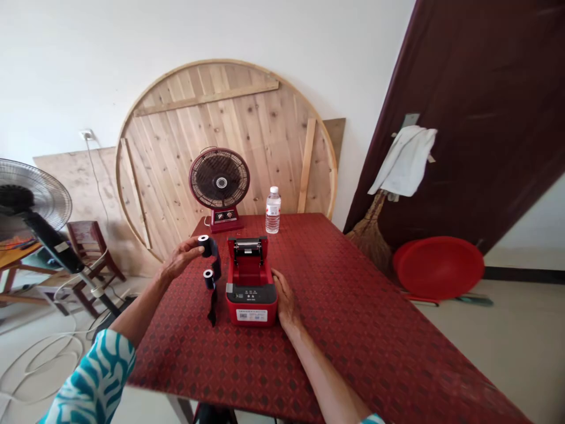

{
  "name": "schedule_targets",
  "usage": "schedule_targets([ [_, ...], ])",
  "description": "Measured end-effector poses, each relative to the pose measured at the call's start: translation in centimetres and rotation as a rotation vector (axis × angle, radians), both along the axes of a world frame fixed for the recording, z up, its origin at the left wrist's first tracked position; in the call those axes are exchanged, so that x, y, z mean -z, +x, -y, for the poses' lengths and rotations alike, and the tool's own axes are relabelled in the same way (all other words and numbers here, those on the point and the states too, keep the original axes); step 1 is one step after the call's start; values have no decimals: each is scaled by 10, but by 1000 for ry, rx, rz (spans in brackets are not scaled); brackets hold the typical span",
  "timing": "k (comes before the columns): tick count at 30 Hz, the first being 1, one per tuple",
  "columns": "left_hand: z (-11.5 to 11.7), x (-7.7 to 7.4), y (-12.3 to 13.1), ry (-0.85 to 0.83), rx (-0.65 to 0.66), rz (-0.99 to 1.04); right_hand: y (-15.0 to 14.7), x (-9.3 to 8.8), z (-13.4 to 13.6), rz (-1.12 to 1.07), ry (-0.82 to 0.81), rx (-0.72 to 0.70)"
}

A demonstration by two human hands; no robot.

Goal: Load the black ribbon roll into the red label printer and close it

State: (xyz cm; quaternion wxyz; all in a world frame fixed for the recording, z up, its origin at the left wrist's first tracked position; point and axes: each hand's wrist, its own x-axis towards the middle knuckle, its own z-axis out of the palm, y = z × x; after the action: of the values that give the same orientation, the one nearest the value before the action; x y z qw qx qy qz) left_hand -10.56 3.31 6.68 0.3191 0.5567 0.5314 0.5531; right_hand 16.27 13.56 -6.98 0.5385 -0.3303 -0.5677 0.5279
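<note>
A red and black printer (251, 294) stands on the red patterned table (326, 282), its lid raised and its inner compartment exposed. Left of it, my left hand (183, 257) pinches a small black roll with a white end (204, 246). A dark strip (216, 265) hangs from that roll beside a second black roll (209, 279), and a loose dark tail (212, 309) lies nearer me. My right hand (286, 297) rests against the printer's right side, thumb near its top edge; its other fingers are partly hidden, so its grip is unclear.
Behind the printer stand a small dark red fan (220, 182) and a water bottle (272, 212). A round wooden board (212, 123) leans on the wall. At the left are a standing fan (39, 194) and chair (90, 247); at the right, a red basin (439, 268) and broom (371, 235).
</note>
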Motion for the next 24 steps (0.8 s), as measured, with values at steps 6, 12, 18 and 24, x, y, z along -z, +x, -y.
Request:
schedule_targets([
  [6,14,-30,63,-166,235,-239,-5,-1,1,-19,29,-11],
  [12,-20,-24,102,-228,233,-617,-10,3,-2,-34,64,15],
  [18,-55,-9,106,-252,260,-926,-10,1,0,-40,84,23],
  [24,-81,11,107,-303,300,-915,-9,-1,1,-36,101,18],
])
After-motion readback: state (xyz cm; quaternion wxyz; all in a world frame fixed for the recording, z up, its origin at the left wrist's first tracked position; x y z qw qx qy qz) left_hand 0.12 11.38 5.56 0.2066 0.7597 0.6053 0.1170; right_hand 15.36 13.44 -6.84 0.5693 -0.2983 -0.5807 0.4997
